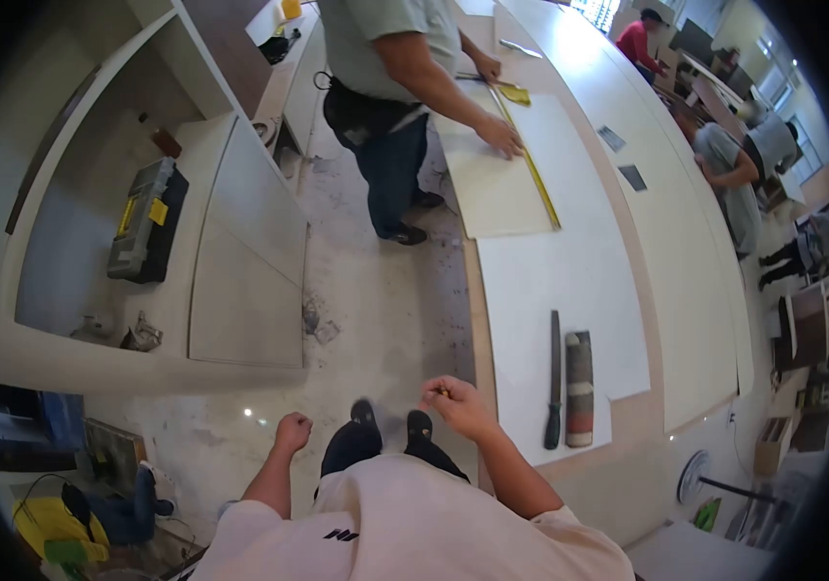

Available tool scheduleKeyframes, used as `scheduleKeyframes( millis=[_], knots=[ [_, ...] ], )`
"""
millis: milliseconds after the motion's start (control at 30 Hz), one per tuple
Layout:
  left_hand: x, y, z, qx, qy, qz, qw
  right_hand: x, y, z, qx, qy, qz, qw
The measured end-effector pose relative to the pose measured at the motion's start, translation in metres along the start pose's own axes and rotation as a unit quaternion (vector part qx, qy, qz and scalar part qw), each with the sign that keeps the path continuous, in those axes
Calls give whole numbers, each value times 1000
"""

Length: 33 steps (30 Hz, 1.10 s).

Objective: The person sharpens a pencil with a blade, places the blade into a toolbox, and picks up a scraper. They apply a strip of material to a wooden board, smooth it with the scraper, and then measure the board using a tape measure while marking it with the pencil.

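Observation:
My left hand (294, 432) hangs over the floor on the left, its fingers curled into a loose fist; I see nothing in it. Beside the worktable's near edge, my right hand (460, 405) has thumb and fingers pinched together. Whatever lies between those fingertips, if anything, is too small to make out. Nearest to this hand on the table, but apart from it, are a long flat file (555, 373) with a dark handle and a worn cylinder (579, 389) with grey and reddish bands. Both lie on a white sheet (569, 300).
A co-worker (390, 87) stands ahead, hands on a yellow tape measure (537, 184) laid across a pale panel (487, 198). To the left, a white cabinet (250, 252) holds a grey toolbox (143, 221). More people work at far right; a pedestal fan (695, 476) stands at lower right.

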<state>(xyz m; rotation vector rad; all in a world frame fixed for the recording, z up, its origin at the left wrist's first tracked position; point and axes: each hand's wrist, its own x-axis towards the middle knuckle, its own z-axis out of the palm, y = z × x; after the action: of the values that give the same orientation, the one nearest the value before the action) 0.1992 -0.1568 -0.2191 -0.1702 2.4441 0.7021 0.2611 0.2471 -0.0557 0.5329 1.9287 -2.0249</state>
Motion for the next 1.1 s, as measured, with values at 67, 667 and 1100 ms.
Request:
scheduleKeyframes(
  millis=[67,667,1100],
  knots=[
    [50,26,-24,25,-9,28,999,17,-21,-1,-50,-2,30,998],
    [467,331,-246,-179,191,181,948,252,-123,-14,-123,19,154,980],
    [841,417,-356,-215,310,31,926,426,-128,-33,-400,28,316,860]
  ],
)
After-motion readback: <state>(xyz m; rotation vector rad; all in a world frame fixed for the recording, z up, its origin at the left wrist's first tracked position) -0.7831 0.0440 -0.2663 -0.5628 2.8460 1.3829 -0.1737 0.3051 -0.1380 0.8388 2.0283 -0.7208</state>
